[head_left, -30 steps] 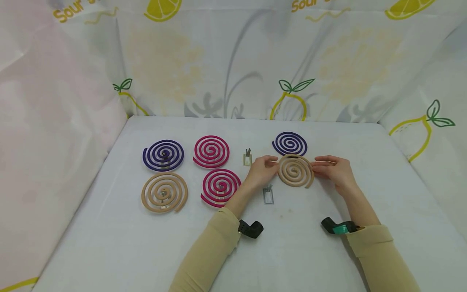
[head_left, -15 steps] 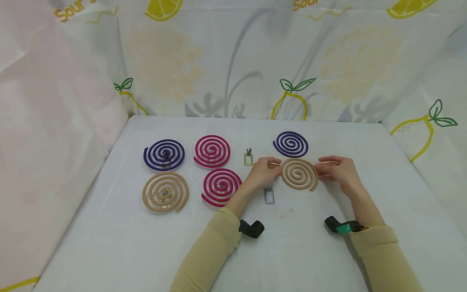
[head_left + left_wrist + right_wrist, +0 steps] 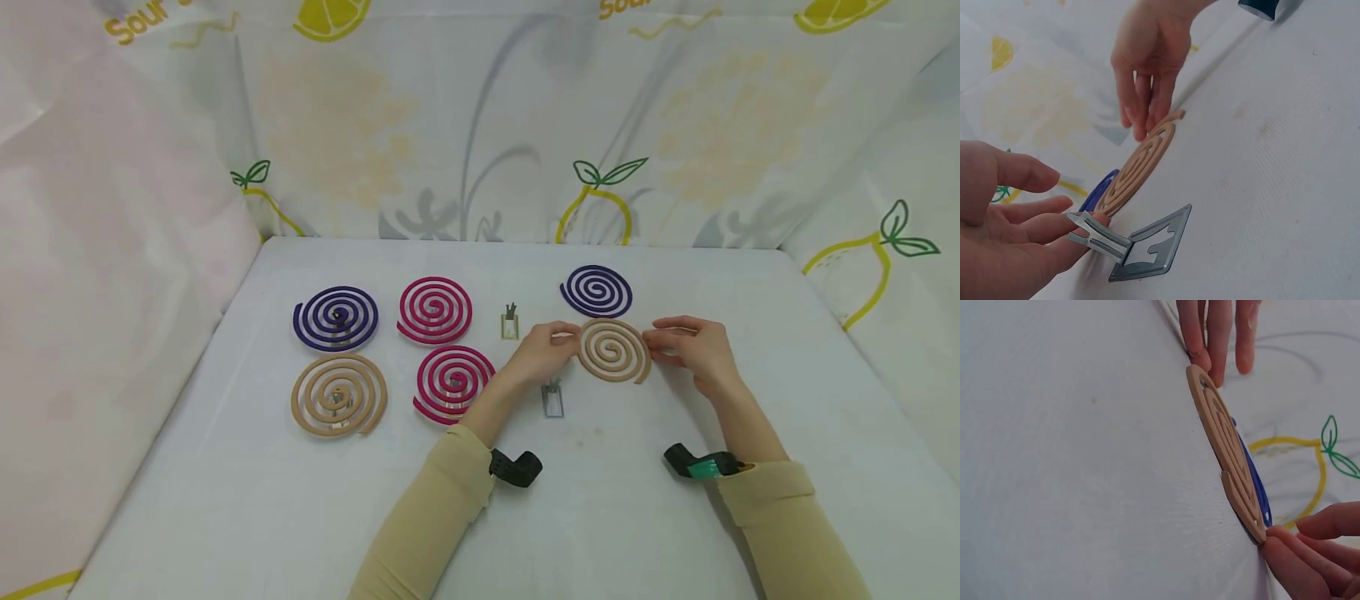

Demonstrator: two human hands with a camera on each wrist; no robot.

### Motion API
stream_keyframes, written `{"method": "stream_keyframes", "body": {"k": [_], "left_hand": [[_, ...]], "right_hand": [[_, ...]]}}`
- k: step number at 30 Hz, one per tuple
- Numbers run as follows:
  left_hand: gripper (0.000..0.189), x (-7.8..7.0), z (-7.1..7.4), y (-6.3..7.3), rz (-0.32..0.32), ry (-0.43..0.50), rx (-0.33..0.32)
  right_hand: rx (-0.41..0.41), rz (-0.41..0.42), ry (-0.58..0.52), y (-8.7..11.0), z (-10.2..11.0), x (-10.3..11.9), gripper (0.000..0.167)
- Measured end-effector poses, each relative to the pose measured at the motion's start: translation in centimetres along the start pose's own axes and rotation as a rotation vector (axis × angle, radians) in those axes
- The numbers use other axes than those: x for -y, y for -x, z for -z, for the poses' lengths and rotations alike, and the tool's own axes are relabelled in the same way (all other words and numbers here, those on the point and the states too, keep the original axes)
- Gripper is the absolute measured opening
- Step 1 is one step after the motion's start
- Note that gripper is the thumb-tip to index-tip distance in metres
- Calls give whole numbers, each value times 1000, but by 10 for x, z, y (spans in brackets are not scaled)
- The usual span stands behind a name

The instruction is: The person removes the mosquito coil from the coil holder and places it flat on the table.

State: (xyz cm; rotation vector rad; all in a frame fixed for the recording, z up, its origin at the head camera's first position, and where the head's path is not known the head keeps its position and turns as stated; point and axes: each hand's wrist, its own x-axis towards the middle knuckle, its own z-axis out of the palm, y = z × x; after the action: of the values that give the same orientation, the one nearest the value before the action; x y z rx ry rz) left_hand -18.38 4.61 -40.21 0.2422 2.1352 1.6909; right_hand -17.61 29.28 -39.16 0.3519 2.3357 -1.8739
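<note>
A flat, matte tan spiral mosquito coil (image 3: pixel 612 349) sits between the left hand (image 3: pixel 544 351) and right hand (image 3: pixel 699 350), loosely extended fingers touching its opposite edges, just before a dark-blue coil (image 3: pixel 596 290); a stamped-metal stand (image 3: pixel 1124 251) with raised prongs rests on the white worktop (image 3: pixel 600 517).

White table (image 3: pixel 600 517), tan coil (image 3: pixel 612 349), blue coil (image 3: pixel 597 291), two metal stands (image 3: pixel 510 326), four stand-raised coils (image 3: pixel 434 309) at left

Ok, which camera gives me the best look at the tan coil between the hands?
The head view: it shows the tan coil from above, whole spiral visible, between the left hand and right hand. Both wrist views show it at a steep slant, its rings squeezed together.
</note>
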Motion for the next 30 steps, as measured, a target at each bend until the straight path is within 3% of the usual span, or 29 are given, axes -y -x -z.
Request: {"method": "stream_keyframes", "body": {"k": [5,18,30], "left_hand": [[39,2,0,-2,-13,66,5],[38,6,1,-7,-42,156,-7],[40,7,0,-7,-70,198,11]], "right_hand": [[-19,6,-66,0,-3,-1,51],[-25,40,-24,-1,-4,-4,53],[-28,43,-101,-1,-7,-4,50]]}}
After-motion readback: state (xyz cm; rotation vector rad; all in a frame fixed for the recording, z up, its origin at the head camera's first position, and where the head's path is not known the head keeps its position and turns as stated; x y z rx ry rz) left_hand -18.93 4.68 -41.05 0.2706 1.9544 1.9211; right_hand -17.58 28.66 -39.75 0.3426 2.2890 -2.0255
